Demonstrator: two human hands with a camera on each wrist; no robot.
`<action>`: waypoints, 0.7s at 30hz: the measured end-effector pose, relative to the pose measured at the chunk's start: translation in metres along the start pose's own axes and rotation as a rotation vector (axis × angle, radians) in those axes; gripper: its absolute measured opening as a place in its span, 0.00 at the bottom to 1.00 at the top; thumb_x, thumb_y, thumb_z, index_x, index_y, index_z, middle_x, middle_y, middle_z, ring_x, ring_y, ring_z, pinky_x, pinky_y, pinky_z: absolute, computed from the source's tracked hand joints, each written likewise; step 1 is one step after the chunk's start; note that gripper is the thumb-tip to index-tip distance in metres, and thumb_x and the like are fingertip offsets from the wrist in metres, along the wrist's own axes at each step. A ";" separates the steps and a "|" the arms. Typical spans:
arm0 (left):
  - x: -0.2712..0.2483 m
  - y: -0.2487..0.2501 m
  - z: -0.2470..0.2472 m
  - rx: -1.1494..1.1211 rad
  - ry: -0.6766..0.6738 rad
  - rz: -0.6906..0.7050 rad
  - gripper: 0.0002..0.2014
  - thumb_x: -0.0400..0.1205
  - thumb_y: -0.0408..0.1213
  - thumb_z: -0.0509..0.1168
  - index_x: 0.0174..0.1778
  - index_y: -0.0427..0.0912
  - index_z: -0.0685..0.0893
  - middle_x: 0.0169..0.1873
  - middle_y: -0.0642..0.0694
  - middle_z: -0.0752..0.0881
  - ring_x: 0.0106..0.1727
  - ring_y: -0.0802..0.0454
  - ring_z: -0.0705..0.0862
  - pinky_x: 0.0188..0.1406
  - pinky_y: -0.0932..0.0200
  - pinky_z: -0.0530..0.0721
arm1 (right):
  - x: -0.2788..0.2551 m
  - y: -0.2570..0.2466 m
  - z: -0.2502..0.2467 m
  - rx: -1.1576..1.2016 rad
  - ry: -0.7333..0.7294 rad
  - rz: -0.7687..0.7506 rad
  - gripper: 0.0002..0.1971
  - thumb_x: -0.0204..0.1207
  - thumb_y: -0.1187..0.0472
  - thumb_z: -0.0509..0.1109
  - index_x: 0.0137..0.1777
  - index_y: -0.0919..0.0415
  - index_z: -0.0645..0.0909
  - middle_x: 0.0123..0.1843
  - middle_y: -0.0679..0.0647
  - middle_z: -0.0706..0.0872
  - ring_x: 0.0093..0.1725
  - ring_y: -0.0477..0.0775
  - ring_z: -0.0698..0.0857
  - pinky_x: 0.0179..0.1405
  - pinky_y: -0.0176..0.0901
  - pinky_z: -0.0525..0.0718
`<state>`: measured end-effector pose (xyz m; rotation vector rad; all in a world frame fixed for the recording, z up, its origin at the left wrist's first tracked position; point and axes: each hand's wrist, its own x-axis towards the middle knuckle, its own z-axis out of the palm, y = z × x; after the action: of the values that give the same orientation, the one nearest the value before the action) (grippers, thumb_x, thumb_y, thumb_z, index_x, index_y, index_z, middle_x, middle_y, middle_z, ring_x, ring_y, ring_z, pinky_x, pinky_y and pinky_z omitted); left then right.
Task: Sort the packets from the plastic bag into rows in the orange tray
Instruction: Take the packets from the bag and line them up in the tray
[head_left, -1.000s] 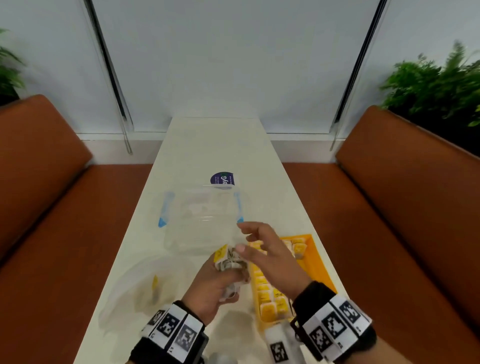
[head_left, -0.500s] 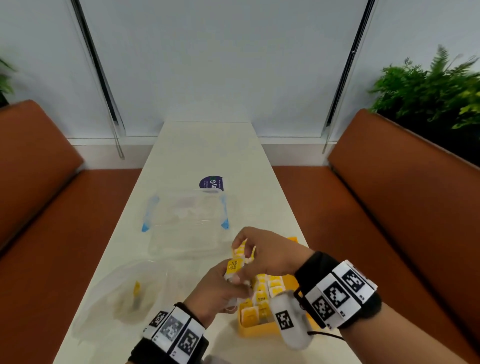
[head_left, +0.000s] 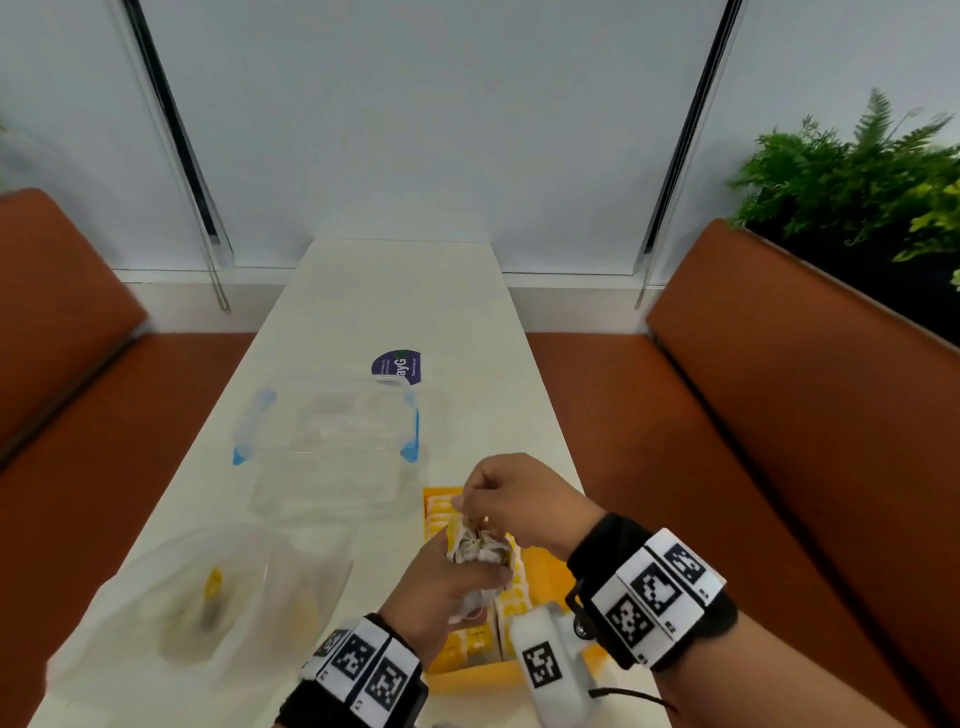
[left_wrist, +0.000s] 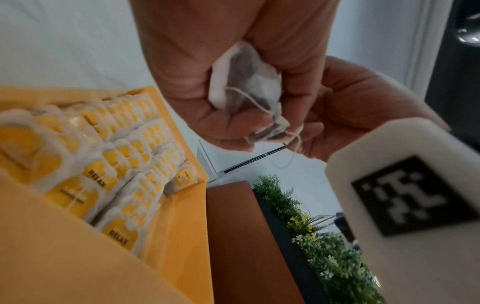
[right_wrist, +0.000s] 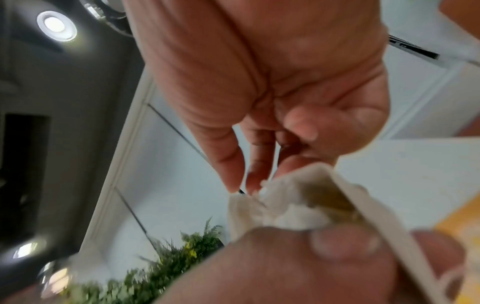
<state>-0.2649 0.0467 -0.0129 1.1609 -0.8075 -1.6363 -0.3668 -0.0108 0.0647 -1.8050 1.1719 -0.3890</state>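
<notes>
While my left hand (head_left: 441, 587) curls tight round a bunch of packets (head_left: 478, 551), my right hand (head_left: 511, 501) comes down on the top of the bunch. My right fingers (right_wrist: 235, 164) are bent, and their tips pinch at the top edge of the packets. In the left wrist view, one soft white bag (left_wrist: 244, 82) with thin strings sticks out under my left grip, and my right hand sits just behind it. Both hands are above the tray (head_left: 540, 571), which lies on the table (head_left: 395, 291) near me, on my right side. The tray is orange, and rows of yellow and white packets (left_wrist: 122, 164) stand in it, packed close together. Some of them say RELAX. On my left, the plastic bag (head_left: 182, 597) lies flat on the table, with something small and yellow still inside. I cannot tell what it is, as it is blurry. Past my hands there is a clear box (head_left: 332, 441) with blue clips, and beyond it a round dark sticker (head_left: 397, 366). Brown seats (head_left: 779, 415) run along both sides of the table, and a green plant (head_left: 857, 176) stands behind the right one.
</notes>
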 end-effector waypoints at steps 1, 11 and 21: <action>0.003 -0.001 0.002 0.014 0.031 0.009 0.17 0.57 0.26 0.72 0.41 0.35 0.79 0.19 0.47 0.78 0.16 0.55 0.72 0.18 0.69 0.67 | 0.001 0.003 -0.001 -0.064 0.010 -0.006 0.13 0.75 0.56 0.72 0.35 0.64 0.78 0.31 0.56 0.79 0.25 0.42 0.73 0.21 0.26 0.68; 0.014 -0.005 0.008 -0.075 -0.005 0.021 0.22 0.55 0.30 0.76 0.45 0.40 0.80 0.28 0.44 0.80 0.28 0.50 0.76 0.21 0.64 0.67 | 0.015 0.022 -0.002 0.013 0.015 -0.058 0.13 0.71 0.66 0.73 0.31 0.55 0.73 0.27 0.45 0.74 0.21 0.40 0.72 0.23 0.29 0.70; 0.019 -0.012 0.004 -0.264 0.013 0.000 0.13 0.54 0.36 0.77 0.31 0.47 0.83 0.30 0.46 0.84 0.27 0.55 0.82 0.16 0.68 0.68 | 0.020 0.036 -0.005 0.553 -0.069 0.076 0.09 0.81 0.62 0.66 0.39 0.57 0.71 0.36 0.52 0.77 0.28 0.47 0.83 0.15 0.36 0.76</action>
<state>-0.2749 0.0334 -0.0285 0.9834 -0.5629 -1.6758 -0.3802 -0.0344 0.0330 -1.2799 0.9628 -0.5416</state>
